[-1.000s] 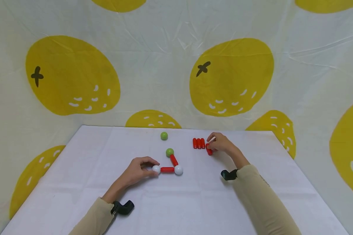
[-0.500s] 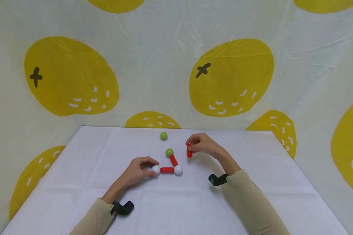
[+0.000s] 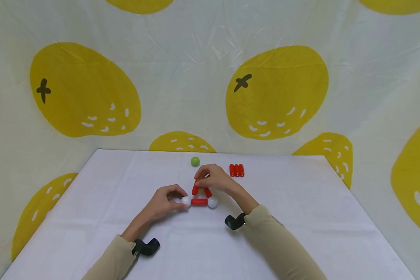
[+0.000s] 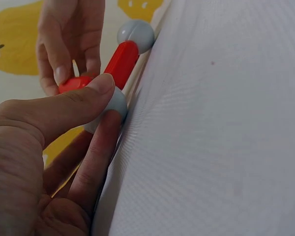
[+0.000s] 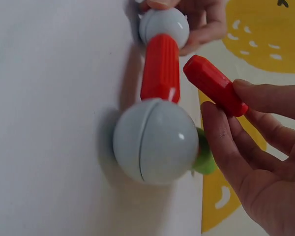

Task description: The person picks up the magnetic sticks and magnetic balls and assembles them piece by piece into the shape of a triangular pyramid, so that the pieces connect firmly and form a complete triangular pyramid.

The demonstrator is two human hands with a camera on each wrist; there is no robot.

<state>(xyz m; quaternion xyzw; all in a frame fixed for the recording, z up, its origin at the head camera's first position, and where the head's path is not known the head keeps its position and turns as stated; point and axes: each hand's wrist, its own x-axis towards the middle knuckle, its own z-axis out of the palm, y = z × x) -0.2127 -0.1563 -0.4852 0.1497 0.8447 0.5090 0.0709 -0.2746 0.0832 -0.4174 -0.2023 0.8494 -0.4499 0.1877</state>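
Observation:
My left hand (image 3: 165,202) pinches a white ball (image 3: 186,201) between thumb and fingers. From that ball a red rod (image 3: 199,202) runs to a second white ball (image 3: 212,202) on the table. A further red rod (image 3: 208,192) slants away from the second ball. The green ball (image 5: 204,153) beyond it shows in the right wrist view and is hidden behind the hand in the head view. Between thumb and fingers of my right hand (image 3: 215,179) is a loose red rod (image 5: 214,84), tilted, its free end apart from the left white ball.
Three red rods (image 3: 237,170) lie side by side toward the back of the white table (image 3: 287,217). A loose green ball (image 3: 195,161) sits near the back edge. Behind stands a cloth (image 3: 189,85) with yellow fruit prints.
My right hand took one red rod from the row at the right and carried it left, over the joined pieces. The left hand stays on its white ball.

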